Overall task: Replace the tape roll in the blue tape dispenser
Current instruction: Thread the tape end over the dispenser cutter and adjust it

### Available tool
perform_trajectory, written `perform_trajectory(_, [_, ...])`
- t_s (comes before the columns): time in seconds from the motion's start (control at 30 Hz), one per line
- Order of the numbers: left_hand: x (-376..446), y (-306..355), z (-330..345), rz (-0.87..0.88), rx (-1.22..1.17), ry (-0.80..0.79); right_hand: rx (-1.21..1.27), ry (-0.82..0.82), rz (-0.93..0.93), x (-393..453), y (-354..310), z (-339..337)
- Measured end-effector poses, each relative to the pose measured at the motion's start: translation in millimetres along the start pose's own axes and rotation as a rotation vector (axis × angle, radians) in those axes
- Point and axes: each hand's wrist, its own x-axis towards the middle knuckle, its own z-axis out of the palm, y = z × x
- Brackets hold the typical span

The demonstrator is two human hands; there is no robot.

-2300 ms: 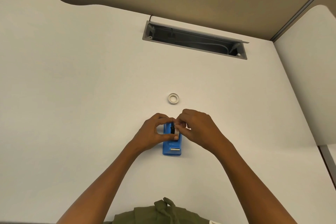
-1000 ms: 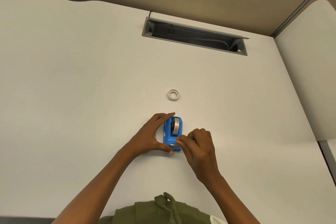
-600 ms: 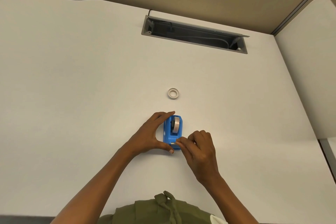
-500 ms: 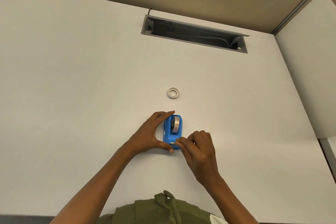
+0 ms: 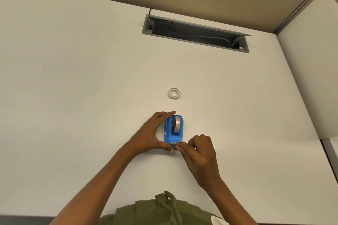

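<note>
No text can be read; the blue tape dispenser [image 5: 173, 131] bears only an unreadable white mark.

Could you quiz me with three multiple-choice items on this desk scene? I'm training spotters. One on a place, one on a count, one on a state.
1. Where is the loose ring?
A. beyond the blue dispenser
B. inside the cable tray
C. in a hand

2. How many tape rings show?
A. one
B. two
C. four

3. The dispenser's roll is:
A. missing
B. seated upright
C. lying beside it

Answers: 1 A, it lies on the desk past the dispenser. 2 B, one loose, one mounted. 3 B, it stands in the cradle while the left hand steadies the body and the right hand pinches at the cutter end.
</note>
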Motion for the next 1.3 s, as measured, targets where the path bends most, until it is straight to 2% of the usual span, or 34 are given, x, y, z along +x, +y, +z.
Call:
perform_trajectory(0.1, [0, 1, -1, 0.009, -0.018, -0.003, 0.079, -0.022, 0.098, 0, 0, -1])
perform_trajectory(0.2, [1, 5, -4, 0.014, -0.079, 0.013, 0.391, -0.005, 0.426, 10, 2, -8])
perform_trajectory(0.33, [-2, 8, -5, 0.032, -0.139, 0.115, 0.838, 0.014, 0.910, 24, 12, -14])
perform_trajectory(0.43, [-3, 10, -3, 0.017, -0.144, 0.144, 1.054, 0.023, 1.078, 33, 20, -17])
perform_trajectory(0.77, [2, 10, 0, -0.020, -0.093, 0.128, 1.247, -0.014, 1.278, 38, 27, -20])
perform_trajectory(0.97, [2, 14, 1, -0.012, -0.088, 0.160, 1.206, -0.086, 1.206, 42, 28, -23])
perform_trajectory(1.3, [2, 15, 6, -0.029, -0.095, 0.211, 0.882, -0.287, 0.923, 63, 51, -10])
